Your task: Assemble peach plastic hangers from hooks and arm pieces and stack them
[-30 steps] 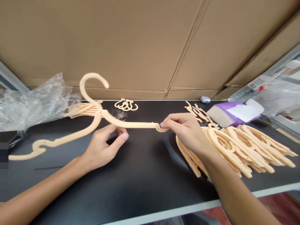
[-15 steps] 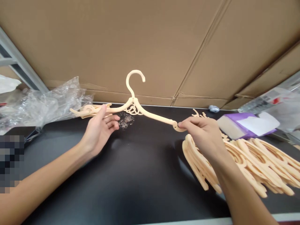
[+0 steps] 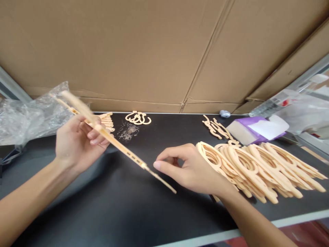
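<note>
My left hand (image 3: 79, 142) is closed around the middle of a cream plastic clothes hanger (image 3: 117, 143), which is turned nearly edge-on and slants down to the right. Its hook (image 3: 77, 104) is blurred and points up and left. My right hand (image 3: 187, 168) has thumb and forefinger tips pinched together just beside the hanger's lower right part, seemingly not touching it. Whether something small sits in that pinch I cannot make out. Right of this hand lie stacked cream hanger pieces (image 3: 259, 168) on the black table (image 3: 123, 212).
Loose hooks (image 3: 138, 118) lie at the back, with dark crumbs in front. More cream pieces (image 3: 106, 120) are behind my left hand. Small curved parts (image 3: 213, 127) lie near a purple tissue pack (image 3: 257, 128). Clear plastic wrap (image 3: 41, 116) is at left; cardboard (image 3: 115, 51) stands behind.
The hanger has turned from facing me to nearly edge-on and come closer. My left hand has closed on its middle. My right hand has left its end and moved left and down.
</note>
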The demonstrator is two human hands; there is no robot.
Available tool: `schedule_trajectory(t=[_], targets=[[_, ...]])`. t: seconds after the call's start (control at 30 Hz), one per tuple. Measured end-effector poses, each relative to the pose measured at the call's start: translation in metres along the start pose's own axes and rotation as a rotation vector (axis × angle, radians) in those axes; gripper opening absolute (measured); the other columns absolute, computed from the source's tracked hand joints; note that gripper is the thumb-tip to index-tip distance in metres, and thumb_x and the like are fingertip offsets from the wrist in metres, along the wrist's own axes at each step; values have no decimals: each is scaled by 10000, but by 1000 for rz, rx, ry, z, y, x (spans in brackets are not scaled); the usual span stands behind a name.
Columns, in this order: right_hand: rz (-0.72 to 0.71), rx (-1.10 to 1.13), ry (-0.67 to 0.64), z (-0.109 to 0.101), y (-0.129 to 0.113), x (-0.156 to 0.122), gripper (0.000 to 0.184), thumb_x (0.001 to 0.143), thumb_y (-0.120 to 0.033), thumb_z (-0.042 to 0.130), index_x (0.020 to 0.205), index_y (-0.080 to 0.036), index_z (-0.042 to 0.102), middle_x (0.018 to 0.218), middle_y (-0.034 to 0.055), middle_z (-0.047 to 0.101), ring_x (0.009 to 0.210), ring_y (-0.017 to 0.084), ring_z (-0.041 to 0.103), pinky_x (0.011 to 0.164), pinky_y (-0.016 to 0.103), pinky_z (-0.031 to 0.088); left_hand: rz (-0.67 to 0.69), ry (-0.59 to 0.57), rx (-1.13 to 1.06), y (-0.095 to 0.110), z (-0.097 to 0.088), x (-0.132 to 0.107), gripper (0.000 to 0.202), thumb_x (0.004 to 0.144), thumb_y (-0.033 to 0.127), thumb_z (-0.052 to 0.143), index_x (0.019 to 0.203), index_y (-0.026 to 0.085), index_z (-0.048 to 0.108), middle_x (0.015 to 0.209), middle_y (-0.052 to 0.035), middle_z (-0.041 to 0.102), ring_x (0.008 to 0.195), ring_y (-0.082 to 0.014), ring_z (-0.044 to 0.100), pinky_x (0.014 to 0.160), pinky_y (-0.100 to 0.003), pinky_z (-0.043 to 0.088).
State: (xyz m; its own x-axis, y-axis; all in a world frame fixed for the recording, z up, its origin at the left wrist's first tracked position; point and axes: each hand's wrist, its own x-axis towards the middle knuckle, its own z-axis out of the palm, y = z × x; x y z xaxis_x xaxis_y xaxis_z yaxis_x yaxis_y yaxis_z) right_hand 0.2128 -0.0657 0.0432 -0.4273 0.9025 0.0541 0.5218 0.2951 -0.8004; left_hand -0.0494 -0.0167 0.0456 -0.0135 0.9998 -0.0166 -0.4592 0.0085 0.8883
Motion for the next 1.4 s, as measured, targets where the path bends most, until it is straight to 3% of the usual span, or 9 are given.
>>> schedule_trajectory(t=[0.13,0.43,0.57,0.67,0.93,1.07,1.2,1.3,1.4], targets=[[-137,-197,116,8,7,2,266,974,-319,594,801,-190,751,676,-18,669,608,99,551,614,228,403,-146,-143,-93,1,-6,1,487,1081,362,270,634,207,383,441,89,87,386,-60,36,368,-174,221],[-559,-619,582,24,18,10,298,935,-134,596,1205,-74,707,1076,163,705,983,245,639,839,349,527,-798,-773,-392,-36,-3,-21,569,1069,528,342,599,213,287,347,104,199,293,-50,100,374,-187,223],[-548,-725,595,24,21,13,376,957,-147,592,1327,-93,633,1343,200,630,1302,318,529,1068,463,425,-1010,-900,-346,-47,5,-31,580,1038,561,402,586,206,326,353,78,237,294,-65,144,373,-218,185],[-543,-775,508,19,28,15,234,1011,-186,549,1208,-164,673,1211,119,700,1221,272,594,1038,454,386,-1017,-926,-292,-46,6,-32,593,1030,581,402,578,202,349,356,72,238,299,-70,151,377,-228,182],[-568,-605,480,-9,37,20,131,1008,-257,585,992,-192,698,929,67,683,852,184,615,777,320,465,-718,-840,-67,-40,-9,-11,778,996,722,253,655,148,651,355,31,325,334,-104,251,408,-254,224],[-529,-447,618,-9,35,18,117,1018,-252,567,978,-212,669,811,18,661,749,152,593,724,270,473,-704,-792,-10,-42,-9,-9,732,1011,698,273,600,172,574,337,63,268,314,-78,205,401,-225,235],[-381,-453,569,-3,33,14,151,1037,-308,535,1001,-230,659,832,5,686,722,132,625,684,245,439,-576,-780,273,-45,2,-21,664,972,706,426,565,185,482,331,77,276,320,-64,221,395,-210,222],[-324,-567,440,3,28,11,198,1048,-340,509,1005,-227,666,807,7,679,708,142,627,663,252,404,-179,-726,705,-49,11,-38,545,961,568,572,588,179,494,423,62,400,379,-64,321,405,-205,241],[-267,-659,275,9,22,8,248,1062,-335,469,984,-217,672,771,12,665,693,157,629,647,265,382,485,-685,1088,-53,15,-51,317,951,288,648,666,175,566,490,74,413,434,-68,363,437,-208,300]])
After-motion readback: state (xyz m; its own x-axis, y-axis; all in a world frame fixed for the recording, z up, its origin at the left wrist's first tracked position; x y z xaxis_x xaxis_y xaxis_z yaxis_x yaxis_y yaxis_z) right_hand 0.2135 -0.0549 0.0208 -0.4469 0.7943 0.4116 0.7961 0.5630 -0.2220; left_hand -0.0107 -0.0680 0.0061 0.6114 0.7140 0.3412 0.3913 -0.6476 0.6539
